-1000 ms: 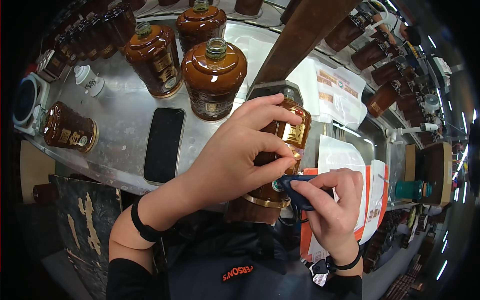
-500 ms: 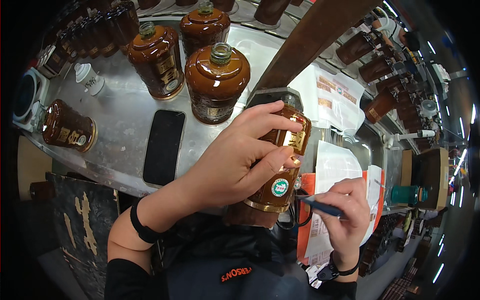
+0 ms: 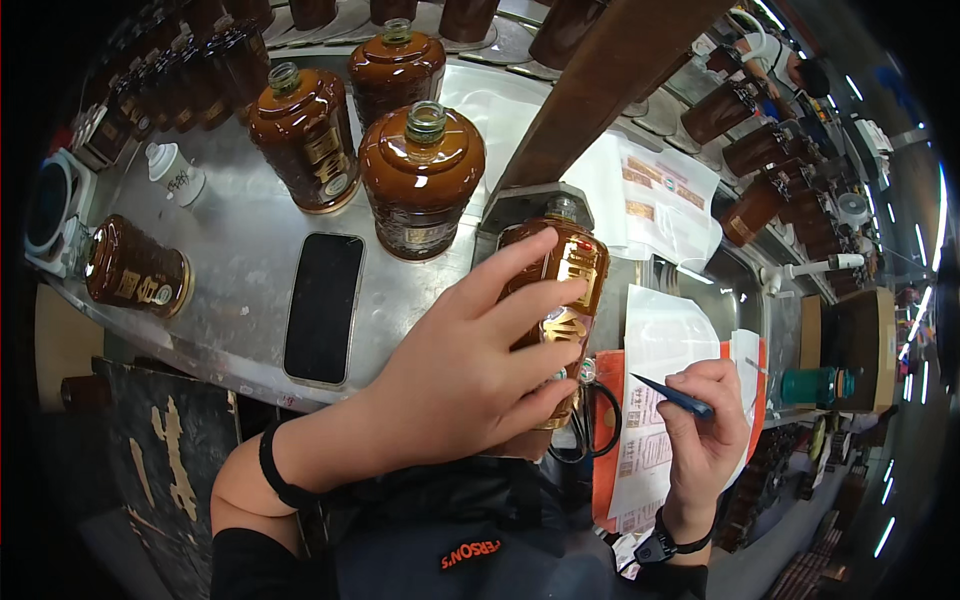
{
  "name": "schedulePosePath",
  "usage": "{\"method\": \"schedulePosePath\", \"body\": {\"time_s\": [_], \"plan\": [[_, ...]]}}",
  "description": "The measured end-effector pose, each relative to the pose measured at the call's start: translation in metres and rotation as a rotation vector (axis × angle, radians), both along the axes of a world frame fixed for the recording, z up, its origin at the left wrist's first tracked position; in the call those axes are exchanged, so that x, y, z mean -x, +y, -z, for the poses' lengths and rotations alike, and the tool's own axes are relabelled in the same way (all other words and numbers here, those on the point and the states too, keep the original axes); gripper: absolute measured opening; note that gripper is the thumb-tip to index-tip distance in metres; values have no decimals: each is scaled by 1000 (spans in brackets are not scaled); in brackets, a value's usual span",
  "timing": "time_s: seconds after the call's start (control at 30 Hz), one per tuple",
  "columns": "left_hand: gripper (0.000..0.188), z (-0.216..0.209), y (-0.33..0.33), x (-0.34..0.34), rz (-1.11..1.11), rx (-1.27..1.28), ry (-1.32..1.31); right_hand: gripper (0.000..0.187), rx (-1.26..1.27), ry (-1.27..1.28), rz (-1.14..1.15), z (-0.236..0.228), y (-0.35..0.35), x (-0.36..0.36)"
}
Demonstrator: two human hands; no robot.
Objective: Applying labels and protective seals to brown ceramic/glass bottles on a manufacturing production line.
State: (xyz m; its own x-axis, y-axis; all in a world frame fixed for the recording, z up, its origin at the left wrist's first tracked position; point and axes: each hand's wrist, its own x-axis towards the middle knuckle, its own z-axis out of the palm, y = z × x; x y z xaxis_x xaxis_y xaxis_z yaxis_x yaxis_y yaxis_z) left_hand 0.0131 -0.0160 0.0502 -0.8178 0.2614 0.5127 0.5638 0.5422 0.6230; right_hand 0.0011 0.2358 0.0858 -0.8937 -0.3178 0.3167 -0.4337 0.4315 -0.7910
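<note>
A glossy brown bottle (image 3: 515,238) with gold lettering lies tilted in front of me, its glass neck toward a dark metal block (image 3: 530,205). My left hand (image 3: 480,350) is spread over it, fingers apart and flat on its lettered side, hiding much of its lower part. A gold character (image 3: 565,326) shows between the fingers. To the right, my right hand (image 3: 706,420) is closed on dark blue pointed tweezers (image 3: 678,397), tip toward the bottle but apart from it. Beneath that hand are white printed sheets (image 3: 650,330) on an orange-red pad (image 3: 607,450).
Three brown bottles (image 3: 420,180) stand uncapped beyond my left hand. Another bottle (image 3: 138,265) lies at the left, near a small white container (image 3: 176,172). A black phone (image 3: 324,308) rests on the metal table. Black-handled scissors (image 3: 606,420) lie beside the pad; a brown post (image 3: 600,100) rises behind.
My left fingers have gone from bunched at the gold lettering to spread across the bottle. My right hand has drawn the tweezers away from the bottle, to the right.
</note>
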Motion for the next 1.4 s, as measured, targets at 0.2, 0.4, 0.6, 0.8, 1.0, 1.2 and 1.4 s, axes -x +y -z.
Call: {"method": "schedulePosePath", "body": {"time_s": [0.2, 0.4, 0.6, 0.8, 1.0, 1.2, 1.4], "plan": [[26, 4, -4, -17, 66, -105, -17, 25, 0, -151, 82, -9, -8, 7], [53, 26, 9, -2, -214, -405, -194, 20, 181, -365, 4, -8, -28, 21], [84, 42, 16, 0, -221, -465, -303, 20, 234, -543, -23, 5, -37, 25], [92, 46, 18, -1, -217, -464, -386, 20, 234, -614, 22, 30, -20, 31], [97, 53, 25, -1, -143, -814, -596, 20, 245, -474, 63, 13, -28, 24], [100, 53, 27, 0, -135, -689, -508, 20, 254, -487, 65, 19, -34, 34], [97, 57, 26, 0, -96, -753, -482, 26, 309, -498, 76, 26, -26, 30]]}}
